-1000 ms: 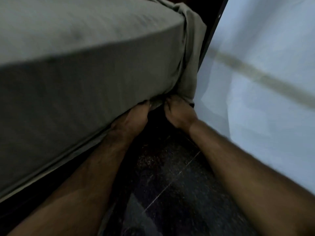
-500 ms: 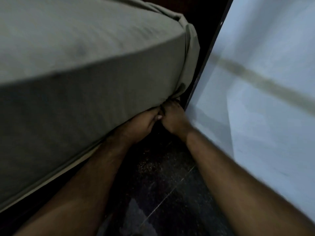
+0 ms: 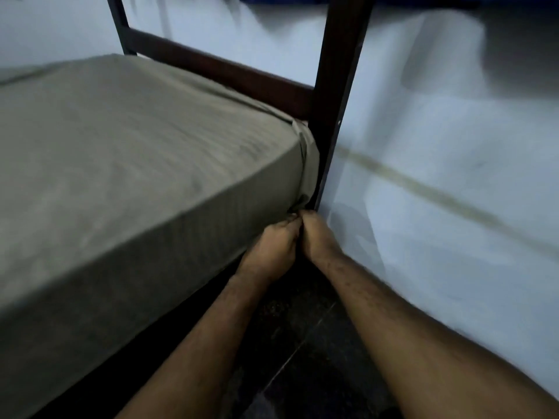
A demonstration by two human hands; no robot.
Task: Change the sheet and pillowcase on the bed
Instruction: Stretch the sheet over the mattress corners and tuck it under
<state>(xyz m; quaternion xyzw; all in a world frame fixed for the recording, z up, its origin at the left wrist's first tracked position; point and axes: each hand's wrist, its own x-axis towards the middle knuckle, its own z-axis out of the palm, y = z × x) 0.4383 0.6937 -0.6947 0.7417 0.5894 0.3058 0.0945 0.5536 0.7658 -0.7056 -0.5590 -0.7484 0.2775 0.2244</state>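
Both hands are down at the bottom corner of the bed, right beside the dark bed post [image 3: 334, 95]. The left hand [image 3: 270, 247] and the right hand [image 3: 317, 237] touch each other, and their fingers are curled tight, gripping the loose bunch of the green sheet [image 3: 145, 152] that hangs under the corner. A second ago the hands were a little apart, and a big fold of sheet hung loose by the post. Now the hands have come together, and the fold looks pulled flat against the corner. The view has also lifted, so the top of the bed shows, with the sheet lying smooth over it. I think this corner is almost tucked in. The pillowcase is nowhere in view. The pale wall [image 3: 453, 146] is just past the post, and the dark floor [image 3: 302, 343] is below the hands.
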